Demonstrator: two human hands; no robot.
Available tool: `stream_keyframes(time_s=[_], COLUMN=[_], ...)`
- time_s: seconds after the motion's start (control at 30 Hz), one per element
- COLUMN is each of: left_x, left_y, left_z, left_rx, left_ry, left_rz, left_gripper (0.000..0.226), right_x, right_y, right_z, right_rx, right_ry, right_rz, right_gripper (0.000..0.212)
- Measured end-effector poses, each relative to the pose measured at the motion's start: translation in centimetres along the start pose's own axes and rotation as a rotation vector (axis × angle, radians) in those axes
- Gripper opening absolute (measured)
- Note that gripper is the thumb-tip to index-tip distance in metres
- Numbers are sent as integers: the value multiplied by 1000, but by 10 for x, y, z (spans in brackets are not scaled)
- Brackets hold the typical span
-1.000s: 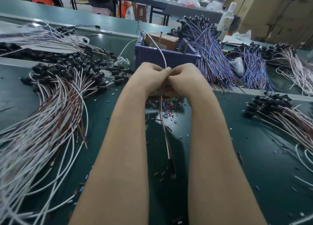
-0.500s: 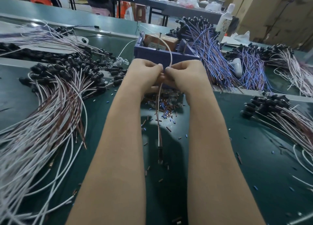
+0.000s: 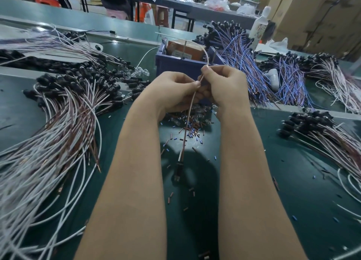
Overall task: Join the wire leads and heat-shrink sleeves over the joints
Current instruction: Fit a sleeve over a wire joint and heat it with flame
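Observation:
Both hands meet over the middle of the green table (image 3: 293, 181). My left hand (image 3: 175, 91) and my right hand (image 3: 222, 87) pinch one white-and-brown wire pair (image 3: 188, 119) between thumbs and fingertips. The pair arcs up over the right hand toward the blue bin and hangs down between my forearms. A small black part (image 3: 178, 171) dangles at its lower end. Under the hands lies a pile of short brown and blue sleeves (image 3: 192, 128). What the fingertips hold at the joint is hidden.
A blue bin (image 3: 175, 64) with a brown box stands just behind the hands. Bundles of white-brown wires with black caps (image 3: 64, 111) fan out at left and right (image 3: 316, 130). Blue-purple wire bundles (image 3: 240, 64) lie at back right. Loose sleeves scatter across the table.
Both hands have lifted a little and the wire pair has been drawn upward, so its dangling black end now hangs higher. The loop above the right hand has grown.

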State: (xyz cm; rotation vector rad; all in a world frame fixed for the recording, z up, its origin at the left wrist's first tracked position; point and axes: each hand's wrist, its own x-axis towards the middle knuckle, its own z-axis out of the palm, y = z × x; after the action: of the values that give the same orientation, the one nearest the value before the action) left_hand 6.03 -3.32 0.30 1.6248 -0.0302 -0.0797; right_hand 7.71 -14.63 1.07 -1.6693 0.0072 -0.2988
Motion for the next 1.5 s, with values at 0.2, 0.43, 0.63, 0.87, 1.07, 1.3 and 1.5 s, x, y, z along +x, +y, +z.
stream_keyframes(time_s=[0.2,0.43,0.63,0.87,1.07,1.3,1.5], left_x=[5,14,13,2,-2,0,2], left_y=[-3,-6,-7,2,-3,-9,-11], left_z=[-2,1,4,12,17,19,18], left_rx=[-323,-660,-496,-214,-37,119,144], left_ry=[188,271,260,-57,-326,-344,-339], left_rz=[-50,-29,-3,-21,-67,-134,-166], left_gripper=[10,11,21,23,22,19,22], right_x=[-1,-19,-16,6,12,15,14], right_y=[-10,-17,-13,-3,10,15,14], right_z=[-6,-3,-8,-6,-3,-11,-12], right_rx=[-198,-785,-639,-162,346,508,504], right_ry=[-2,-791,-763,-164,-40,171,248], right_rz=[-77,193,210,248,405,238,171], right_gripper=[21,15,13,25,31,30,24])
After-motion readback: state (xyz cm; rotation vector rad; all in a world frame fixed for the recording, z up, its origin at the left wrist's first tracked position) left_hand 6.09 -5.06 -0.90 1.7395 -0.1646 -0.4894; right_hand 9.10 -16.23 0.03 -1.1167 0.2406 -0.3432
